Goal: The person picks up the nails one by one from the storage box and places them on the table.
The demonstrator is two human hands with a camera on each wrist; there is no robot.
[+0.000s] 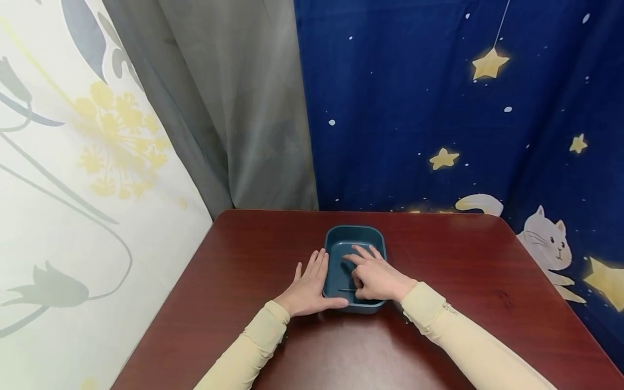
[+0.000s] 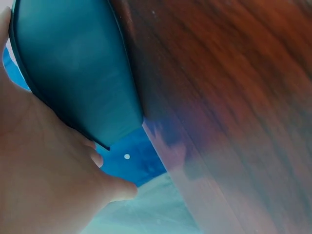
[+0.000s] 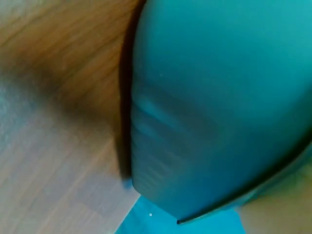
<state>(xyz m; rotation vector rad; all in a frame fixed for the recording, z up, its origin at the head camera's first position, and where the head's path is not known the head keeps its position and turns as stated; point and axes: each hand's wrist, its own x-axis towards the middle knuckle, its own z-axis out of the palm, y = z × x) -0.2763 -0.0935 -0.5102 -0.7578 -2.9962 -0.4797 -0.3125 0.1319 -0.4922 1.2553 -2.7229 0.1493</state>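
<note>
A dark teal rectangular container [image 1: 355, 234] with rounded corners and raised walls stands on the table. My left hand [image 1: 307, 290] rests against its left rim with straight fingers, the thumb lying along the near rim. In the left wrist view the palm [image 2: 48, 161] is right at the container's edge. Reaching inside from the right, my right hand [image 1: 377, 277] pinches one end of a thin, light stick [image 1: 347, 290] low in the near part of the container. Its other fingers spread forward over the container's floor. The right wrist view mostly shows the container's outer wall [image 3: 209, 97].
The reddish-brown wooden table [image 1: 263, 244] extends around the container on all sides. Behind it hang a grey curtain [image 1: 268, 135] and a blue curtain [image 1: 390, 108] with stars. A white patterned curtain [image 1: 73, 216] borders the left side.
</note>
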